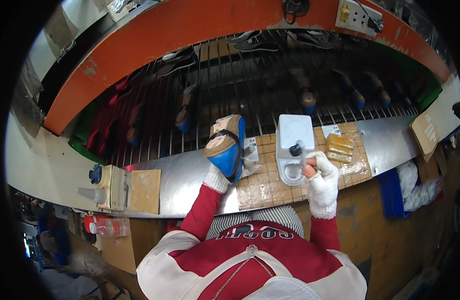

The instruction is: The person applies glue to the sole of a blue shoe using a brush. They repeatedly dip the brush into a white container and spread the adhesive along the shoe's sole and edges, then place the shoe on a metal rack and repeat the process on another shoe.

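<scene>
My left hand (218, 179), in a white knitted glove, is closed around a blue shoe last (225, 162) with a tan sole side facing up and a dark strap across it. Most of those fingers are hidden behind the last. My right hand (324, 186), gloved with bare fingertips, pinches a small brush (297, 149) with a dark head. The brush is over a white plastic pot (295, 129) that has a round cup at its near end. Beside my right hand lie several stacked amber blocks (340, 148).
Ahead, a rack of metal bars carries more blue lasts (308, 100) and dark shoe parts (257, 47), beneath an orange beam (200, 31). A taped cardboard mat (260, 194) covers part of the metal bench (182, 180). Bottles stand left; a blue crate (394, 195) stands right.
</scene>
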{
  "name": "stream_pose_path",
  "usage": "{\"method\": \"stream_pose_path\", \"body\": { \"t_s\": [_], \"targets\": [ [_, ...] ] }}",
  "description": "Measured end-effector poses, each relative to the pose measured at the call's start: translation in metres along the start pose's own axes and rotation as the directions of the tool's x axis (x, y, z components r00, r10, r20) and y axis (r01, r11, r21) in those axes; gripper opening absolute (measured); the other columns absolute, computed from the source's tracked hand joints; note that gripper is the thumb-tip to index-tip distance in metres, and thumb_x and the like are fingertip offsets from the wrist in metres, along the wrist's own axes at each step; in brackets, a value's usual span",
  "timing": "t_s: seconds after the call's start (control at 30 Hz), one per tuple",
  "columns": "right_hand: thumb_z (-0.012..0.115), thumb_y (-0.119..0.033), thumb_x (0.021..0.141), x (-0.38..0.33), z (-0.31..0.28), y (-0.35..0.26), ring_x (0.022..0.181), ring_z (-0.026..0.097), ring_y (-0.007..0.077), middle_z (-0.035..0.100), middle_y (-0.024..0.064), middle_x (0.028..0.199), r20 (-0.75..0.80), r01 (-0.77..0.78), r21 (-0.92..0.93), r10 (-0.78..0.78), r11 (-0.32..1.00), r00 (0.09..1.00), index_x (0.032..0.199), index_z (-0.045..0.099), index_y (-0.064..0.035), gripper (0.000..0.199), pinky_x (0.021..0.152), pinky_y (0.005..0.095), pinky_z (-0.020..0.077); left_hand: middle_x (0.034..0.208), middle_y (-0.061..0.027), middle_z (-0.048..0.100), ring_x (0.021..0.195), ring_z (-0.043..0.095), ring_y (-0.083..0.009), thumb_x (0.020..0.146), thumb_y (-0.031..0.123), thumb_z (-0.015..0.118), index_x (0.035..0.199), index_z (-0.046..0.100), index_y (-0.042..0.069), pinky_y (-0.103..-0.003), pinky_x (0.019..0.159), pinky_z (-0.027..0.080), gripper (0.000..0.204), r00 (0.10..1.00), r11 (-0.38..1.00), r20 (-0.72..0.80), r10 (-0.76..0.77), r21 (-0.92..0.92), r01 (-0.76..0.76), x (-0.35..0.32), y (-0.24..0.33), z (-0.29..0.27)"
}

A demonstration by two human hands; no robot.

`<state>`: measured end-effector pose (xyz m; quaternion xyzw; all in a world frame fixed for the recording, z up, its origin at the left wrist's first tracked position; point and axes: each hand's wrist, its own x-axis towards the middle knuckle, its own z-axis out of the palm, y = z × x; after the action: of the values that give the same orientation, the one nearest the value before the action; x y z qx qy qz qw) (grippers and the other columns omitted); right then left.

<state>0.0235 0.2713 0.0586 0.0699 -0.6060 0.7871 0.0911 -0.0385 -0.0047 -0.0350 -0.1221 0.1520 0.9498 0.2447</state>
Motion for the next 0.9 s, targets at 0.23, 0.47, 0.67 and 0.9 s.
{"method": "stream_pose_path", "body": {
  "t_s": [0.23,0.47,0.67,0.9],
  "targets": [
    [0.073,-0.014,0.088,-0.011,-0.035,0.011,0.078,0.05,0.0073,0.059,-0.0009,0.084,-0.227,-0.123,0.04,0.129,0.992,0.965,0.098,0.066,0.0038,0.021,0.07,0.0226,0.0386,0.109,-0.0218,0.063,0.074,0.063,-0.0284,0.099,0.067,0.039,0.125,0.052,0.002,-0.061,0.086,0.054,0.071,0.989,0.993,-0.137,-0.052,-0.11,0.037,0.078,0.038,0.0],
    [0.074,-0.016,0.089,-0.006,-0.043,0.02,0.078,0.053,0.0083,0.062,0.0008,0.085,-0.305,-0.123,0.046,0.131,0.991,0.943,0.1,0.067,0.0031,0.023,0.071,0.0237,0.0424,0.105,-0.0197,0.061,0.08,0.064,-0.0286,0.09,0.082,0.037,0.121,0.058,0.009,-0.057,0.089,0.054,0.082,0.943,0.993,-0.316,0.103,-0.027,-0.117,0.162,0.066,0.005],
    [0.074,-0.016,0.089,0.001,-0.043,0.029,0.077,0.054,0.0101,0.063,0.0022,0.085,-0.252,-0.093,0.07,0.108,0.993,0.962,0.101,0.067,0.0039,0.025,0.072,0.0251,0.0436,0.105,-0.0127,0.065,0.097,0.061,-0.0331,0.096,0.075,0.034,0.119,0.06,0.015,-0.055,0.085,0.055,0.069,0.906,0.987,-0.396,0.151,0.107,-0.118,0.209,0.084,-0.016],
    [0.073,-0.019,0.09,0.017,-0.04,0.035,0.075,0.053,0.0109,0.059,0.0016,0.084,-0.301,-0.11,0.091,0.132,0.99,0.945,0.099,0.064,0.0015,0.024,0.07,0.0252,0.0429,0.104,-0.0133,0.063,0.087,0.066,-0.0281,0.101,0.052,0.047,0.116,0.056,0.006,-0.057,0.092,0.053,0.049,0.935,0.909,-0.351,0.047,-0.373,-0.186,0.205,0.082,-0.033]
  ]
}}
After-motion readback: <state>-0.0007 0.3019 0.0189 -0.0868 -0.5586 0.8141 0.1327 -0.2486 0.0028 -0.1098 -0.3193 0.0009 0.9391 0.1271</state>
